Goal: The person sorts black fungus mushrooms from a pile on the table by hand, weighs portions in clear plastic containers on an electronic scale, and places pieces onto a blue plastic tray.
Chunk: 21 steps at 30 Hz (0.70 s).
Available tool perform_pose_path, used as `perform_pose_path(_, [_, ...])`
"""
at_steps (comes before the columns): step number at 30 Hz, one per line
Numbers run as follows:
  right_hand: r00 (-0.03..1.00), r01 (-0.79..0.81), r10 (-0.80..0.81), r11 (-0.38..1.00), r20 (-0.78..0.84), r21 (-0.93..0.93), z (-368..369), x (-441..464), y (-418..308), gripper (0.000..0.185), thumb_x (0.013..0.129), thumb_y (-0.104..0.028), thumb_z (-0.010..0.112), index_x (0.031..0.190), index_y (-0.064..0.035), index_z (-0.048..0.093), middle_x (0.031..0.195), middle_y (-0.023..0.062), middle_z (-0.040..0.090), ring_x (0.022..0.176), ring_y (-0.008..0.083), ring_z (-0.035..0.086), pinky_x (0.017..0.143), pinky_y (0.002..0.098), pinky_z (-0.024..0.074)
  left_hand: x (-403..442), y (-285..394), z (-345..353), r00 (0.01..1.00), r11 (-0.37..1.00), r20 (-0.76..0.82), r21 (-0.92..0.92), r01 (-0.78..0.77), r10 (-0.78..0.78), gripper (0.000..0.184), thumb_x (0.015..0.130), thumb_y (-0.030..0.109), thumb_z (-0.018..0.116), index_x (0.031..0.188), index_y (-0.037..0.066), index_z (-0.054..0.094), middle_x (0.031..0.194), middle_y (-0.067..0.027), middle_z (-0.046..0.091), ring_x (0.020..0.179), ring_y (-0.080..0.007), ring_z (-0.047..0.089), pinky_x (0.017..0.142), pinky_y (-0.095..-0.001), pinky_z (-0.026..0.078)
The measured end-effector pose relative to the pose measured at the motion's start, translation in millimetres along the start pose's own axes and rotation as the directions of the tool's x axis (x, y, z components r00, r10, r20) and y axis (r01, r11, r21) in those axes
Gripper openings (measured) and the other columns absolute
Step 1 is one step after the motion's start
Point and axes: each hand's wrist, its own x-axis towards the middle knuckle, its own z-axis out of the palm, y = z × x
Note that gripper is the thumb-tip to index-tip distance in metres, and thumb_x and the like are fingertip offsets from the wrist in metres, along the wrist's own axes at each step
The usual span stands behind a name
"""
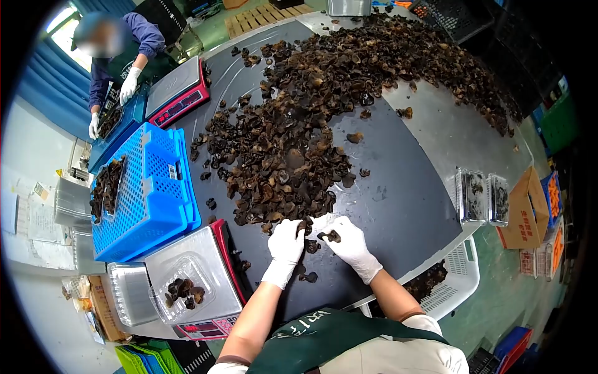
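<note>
Both my hands are in white gloves at the near edge of a large heap of dark brown wood ear mushrooms (280,162) on the table. My right hand (354,246) pinches a small wood ear piece (334,236) between thumb and fingers. Close by on the left, my left hand (286,246) has its fingers closed at a dark wood ear piece, partly hidden by the fingertips. A few loose pieces (307,275) lie between and below the hands. To the left, a clear plastic tray (202,268) with several wood ears sits on a red-edged scale (232,258).
A blue crate (177,206) stands left, bearing a filled tray (107,193). Beyond it are another scale (180,100) and a co-worker (134,50) in white gloves. Clear boxes (470,196) sit at the right edge, near a cardboard box (526,212). A white basket (461,280) stands below.
</note>
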Motion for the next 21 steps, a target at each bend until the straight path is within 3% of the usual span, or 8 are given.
perform_pose_path(2, [0.980,-0.175,0.195,0.935,-0.034,0.308,-8,-5,-7,0.019,0.074,-0.005,0.075,0.087,-0.0092,0.062,0.084,0.0038,0.059,0.070,0.0145,0.060,0.065,0.0264,0.0495,-7,-7,-3,0.992,0.968,0.020,-0.214,0.129,-0.128,0.017,0.078,0.016,0.068,0.093,0.008,0.066,0.083,-0.0088,0.060,0.078,-0.0259,0.061,0.071,-0.0322,0.049])
perform_pose_path(4, [0.941,-0.255,0.336,0.658,0.027,0.709,2,-18,6,0.018,0.076,-0.004,0.074,0.085,-0.0035,0.059,0.078,0.0029,0.058,0.069,0.0085,0.055,0.063,0.0238,0.0461,-12,-13,-16,0.930,0.747,0.238,-0.554,0.368,-0.281,0.019,0.082,0.015,0.067,0.094,0.002,0.063,0.082,-0.0086,0.060,0.075,-0.0197,0.058,0.072,-0.0299,0.047])
perform_pose_path(6, [0.953,-0.236,0.303,0.780,-0.020,0.580,0,-26,15,0.017,0.075,-0.002,0.074,0.084,-0.0026,0.058,0.079,0.0048,0.059,0.069,0.0087,0.055,0.063,0.0239,0.0467,-20,-21,-22,0.907,0.661,0.319,-0.622,0.420,-0.275,0.019,0.083,0.015,0.065,0.094,0.000,0.061,0.081,-0.0075,0.059,0.076,-0.0175,0.056,0.073,-0.0301,0.046])
perform_pose_path(10, [0.959,-0.263,0.282,0.851,0.027,0.454,-7,-12,-10,0.016,0.075,-0.005,0.073,0.084,-0.0064,0.061,0.077,0.0036,0.059,0.065,0.0117,0.056,0.064,0.0261,0.0485,-26,-12,-29,0.918,0.767,0.282,-0.510,0.389,-0.278,0.021,0.082,0.015,0.065,0.096,0.000,0.060,0.083,-0.0105,0.060,0.076,-0.0182,0.057,0.074,-0.0299,0.047])
perform_pose_path(12, [0.999,0.006,0.000,0.979,-0.034,0.202,9,1,-9,0.020,0.073,-0.011,0.074,0.090,-0.0106,0.064,0.100,0.0088,0.063,0.086,0.0248,0.064,0.073,0.0320,0.0531,-29,-3,-36,0.905,0.693,0.289,-0.582,0.426,-0.314,0.019,0.081,0.009,0.064,0.096,0.000,0.060,0.083,-0.0032,0.060,0.079,-0.0115,0.055,0.075,-0.0273,0.046])
perform_pose_path(15, [0.991,-0.065,0.073,0.995,0.112,-0.070,36,20,-20,0.017,0.075,-0.022,0.068,0.090,-0.0145,0.067,0.107,0.0103,0.063,0.096,0.0305,0.061,0.084,0.0413,0.0488,-45,7,-52,0.863,0.544,0.393,-0.670,0.505,-0.317,0.017,0.083,0.008,0.065,0.097,0.000,0.061,0.086,0.0006,0.060,0.079,-0.0090,0.054,0.075,-0.0251,0.046])
perform_pose_path(18, [0.979,0.003,0.034,0.983,0.200,-0.182,52,31,-22,0.015,0.076,-0.020,0.065,0.089,-0.0137,0.066,0.100,0.0090,0.060,0.084,0.0290,0.063,0.073,0.0406,0.0511,-75,19,-75,0.823,0.532,0.493,-0.632,0.563,-0.284,0.017,0.083,0.010,0.067,0.096,0.001,0.061,0.083,0.0025,0.058,0.078,-0.0067,0.051,0.073,-0.0241,0.045])
perform_pose_path(21, [0.991,-0.120,0.098,0.955,0.096,0.270,50,28,-1,0.016,0.076,-0.017,0.068,0.090,-0.0112,0.067,0.081,0.0088,0.066,0.073,0.0257,0.065,0.066,0.0358,0.0513,-96,44,-113,0.743,0.481,0.602,-0.579,0.658,-0.293,0.016,0.085,0.014,0.066,0.095,0.002,0.061,0.081,0.0031,0.056,0.077,-0.0054,0.049,0.071,-0.0232,0.043])
